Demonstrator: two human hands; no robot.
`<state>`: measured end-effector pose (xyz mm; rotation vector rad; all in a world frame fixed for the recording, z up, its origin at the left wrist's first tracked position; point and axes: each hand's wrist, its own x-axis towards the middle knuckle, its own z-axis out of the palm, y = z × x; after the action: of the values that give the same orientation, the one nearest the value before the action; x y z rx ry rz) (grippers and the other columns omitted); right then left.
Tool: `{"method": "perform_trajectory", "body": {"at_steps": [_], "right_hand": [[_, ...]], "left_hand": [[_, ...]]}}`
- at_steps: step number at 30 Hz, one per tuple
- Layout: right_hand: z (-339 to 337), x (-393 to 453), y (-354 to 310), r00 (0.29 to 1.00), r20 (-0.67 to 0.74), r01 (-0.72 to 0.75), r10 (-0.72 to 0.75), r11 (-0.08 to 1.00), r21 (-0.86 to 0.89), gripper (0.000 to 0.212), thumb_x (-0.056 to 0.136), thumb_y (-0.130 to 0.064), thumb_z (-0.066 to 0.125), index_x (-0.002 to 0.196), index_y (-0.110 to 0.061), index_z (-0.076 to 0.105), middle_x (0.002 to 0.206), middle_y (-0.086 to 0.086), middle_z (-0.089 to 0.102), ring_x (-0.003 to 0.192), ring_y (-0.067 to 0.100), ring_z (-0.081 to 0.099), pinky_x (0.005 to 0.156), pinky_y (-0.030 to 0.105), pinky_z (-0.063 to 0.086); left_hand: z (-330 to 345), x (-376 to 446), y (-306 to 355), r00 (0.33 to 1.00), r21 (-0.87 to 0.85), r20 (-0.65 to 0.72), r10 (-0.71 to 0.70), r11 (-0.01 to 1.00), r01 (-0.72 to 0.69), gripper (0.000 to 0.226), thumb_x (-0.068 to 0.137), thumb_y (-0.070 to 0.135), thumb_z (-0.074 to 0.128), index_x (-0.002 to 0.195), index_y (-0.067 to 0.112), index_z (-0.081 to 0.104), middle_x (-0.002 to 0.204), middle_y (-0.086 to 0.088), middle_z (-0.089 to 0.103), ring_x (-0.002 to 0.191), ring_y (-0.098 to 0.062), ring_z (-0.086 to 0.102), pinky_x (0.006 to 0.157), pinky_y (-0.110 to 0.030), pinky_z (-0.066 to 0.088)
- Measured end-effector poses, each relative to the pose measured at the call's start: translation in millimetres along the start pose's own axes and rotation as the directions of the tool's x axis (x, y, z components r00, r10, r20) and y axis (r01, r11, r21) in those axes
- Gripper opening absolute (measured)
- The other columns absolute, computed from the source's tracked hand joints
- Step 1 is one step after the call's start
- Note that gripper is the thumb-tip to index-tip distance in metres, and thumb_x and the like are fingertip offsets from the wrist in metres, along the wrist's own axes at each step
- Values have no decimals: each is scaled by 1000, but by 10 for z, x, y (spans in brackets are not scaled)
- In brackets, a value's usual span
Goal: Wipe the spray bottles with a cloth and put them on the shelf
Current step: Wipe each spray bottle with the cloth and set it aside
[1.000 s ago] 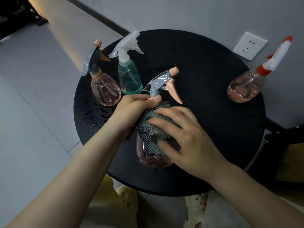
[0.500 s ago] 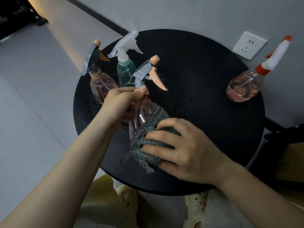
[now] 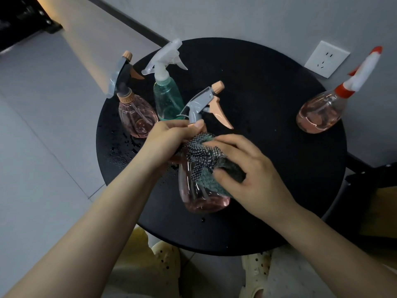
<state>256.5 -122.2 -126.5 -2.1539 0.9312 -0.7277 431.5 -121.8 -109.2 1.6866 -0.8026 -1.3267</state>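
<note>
My left hand [image 3: 169, 136] grips the neck of a pink spray bottle [image 3: 199, 196] with a grey and peach trigger head, held over the round black table [image 3: 268, 160]. My right hand [image 3: 249, 175] presses a grey-green cloth [image 3: 206, 160] with a checked side against the bottle's upper body. Another pink bottle [image 3: 135, 117] and a green bottle [image 3: 167, 100] with a clear head stand at the table's left. A pink bottle [image 3: 320, 112] with a red and white head stands at the right edge.
Water droplets [image 3: 122, 147] spot the table's left side. A grey wall with a white socket [image 3: 326, 59] runs behind the table. A dark frame [image 3: 365, 173] sits at the right. Pale tiled floor [image 3: 43, 147] lies to the left. My feet in cream clogs [image 3: 165, 259] show below the table.
The held bottle shifted right and lower again. My right hand slid the cloth up from the bottle's base to its upper body near the neck.
</note>
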Motion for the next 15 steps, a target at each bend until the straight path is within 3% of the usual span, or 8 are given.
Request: {"method": "perform_trajectory", "body": {"at_steps": [4, 7, 9, 12, 15], "right_hand": [[-7, -39, -6, 980, 30, 200, -198, 964, -178, 41, 82, -25, 61, 122, -18, 60, 122, -3, 51, 114, 18, 48, 95, 26, 43], [-21, -60, 5, 921, 137, 390, -365, 871, -298, 40, 80, -17, 68, 119, -15, 62, 119, 2, 57, 111, 24, 48, 80, 36, 52], [-21, -69, 15, 877, 202, 480, -435, 805, -349, 38, 80, -16, 69, 117, -15, 63, 118, 3, 59, 110, 25, 48, 75, 36, 53], [-27, -67, 18, 884, 196, 467, -424, 822, -326, 35, 82, -17, 64, 117, -17, 63, 118, 2, 59, 110, 25, 49, 74, 36, 54], [-37, -46, 18, 946, 123, 322, -300, 912, -252, 37, 84, -22, 60, 121, -19, 60, 124, -1, 54, 115, 21, 47, 83, 34, 51]], "left_hand": [[-114, 25, 38, 997, -92, -75, 6, 996, -13, 17, 86, 26, 64, 81, 11, 71, 81, -14, 66, 70, -24, 59, 68, -31, 47], [-183, 34, 66, 992, -60, -128, 12, 998, -20, 18, 87, 30, 62, 88, 15, 71, 78, -6, 67, 64, -16, 61, 53, -20, 49], [-195, 35, 69, 990, -52, -137, 13, 998, -20, 19, 87, 31, 62, 91, 16, 71, 79, -5, 68, 63, -14, 62, 53, -20, 49], [-162, 32, 58, 993, -42, -120, 9, 999, -14, 17, 88, 31, 61, 86, 16, 71, 73, -2, 68, 58, -10, 62, 50, -19, 49], [-107, 28, 36, 998, -60, -68, 6, 998, -10, 19, 87, 29, 62, 80, 13, 70, 70, -7, 64, 57, -16, 58, 53, -20, 45]]}}
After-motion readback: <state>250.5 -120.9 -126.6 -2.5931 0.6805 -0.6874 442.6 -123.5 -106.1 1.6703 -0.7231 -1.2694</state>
